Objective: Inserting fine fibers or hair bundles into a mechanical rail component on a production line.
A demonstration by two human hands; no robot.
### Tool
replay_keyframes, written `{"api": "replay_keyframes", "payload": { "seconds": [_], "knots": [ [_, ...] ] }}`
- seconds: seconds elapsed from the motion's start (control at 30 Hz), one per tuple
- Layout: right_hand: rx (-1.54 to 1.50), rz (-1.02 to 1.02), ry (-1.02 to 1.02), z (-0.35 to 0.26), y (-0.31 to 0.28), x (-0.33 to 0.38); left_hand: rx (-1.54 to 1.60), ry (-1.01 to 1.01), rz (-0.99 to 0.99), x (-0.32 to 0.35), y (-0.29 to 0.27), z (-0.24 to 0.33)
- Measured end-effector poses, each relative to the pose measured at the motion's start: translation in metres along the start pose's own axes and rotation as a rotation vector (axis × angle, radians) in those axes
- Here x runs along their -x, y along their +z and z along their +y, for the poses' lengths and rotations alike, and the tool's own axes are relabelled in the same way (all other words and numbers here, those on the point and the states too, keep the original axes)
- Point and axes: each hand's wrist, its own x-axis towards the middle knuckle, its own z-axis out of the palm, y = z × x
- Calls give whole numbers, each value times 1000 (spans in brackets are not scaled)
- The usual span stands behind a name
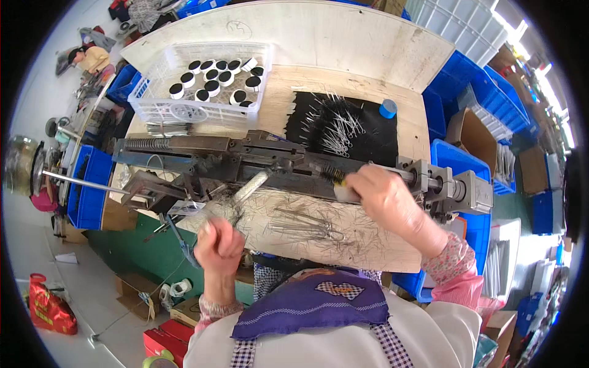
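Observation:
A long metal machine [257, 150] lies across the wooden workbench in front of me. Over its right part, my right hand [386, 199] is closed on a small brush [331, 173] with dark bristles and a yellow part at my fingertips; the bristle end points left over the machine. A whitish piece [347, 192] shows under these fingers. My left hand [219, 245] is curled closed at the bench's near left edge; what it may hold cannot be made out. Close beyond it, a pale wrapped lever [250, 187] slants up to the machine. Thin wire pins [307, 226] lie between my hands.
Looped wire pins [341, 132] lie on a black cloth [383, 136], beside a blue round cap [388, 108]. A clear plastic crate [138, 110] at the far left holds white, black-topped cylinders [212, 88]. Blue bins [460, 161] stand at the right. A metal rod [86, 183] sticks out left.

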Motion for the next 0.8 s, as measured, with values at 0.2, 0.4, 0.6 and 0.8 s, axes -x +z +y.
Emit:
{"api": "replay_keyframes", "payload": {
  "seconds": [0.2, 0.4, 0.6, 0.8],
  "knots": [
    [298, -251, 259, 85, 15, -72, -1344, -322, -365, -66, 65, -72],
    [-242, -228, 53, 52, -18, -33, -1432, -279, -288, -143, 43, -124],
    [6, -1, -94, 37, 7, -20, -2281, 517, -545, -139, 65, -81],
    [-284, 112, -16, 30, 26, -41, -2142, 931, -304, -114, 58, -46]
  ]
}}
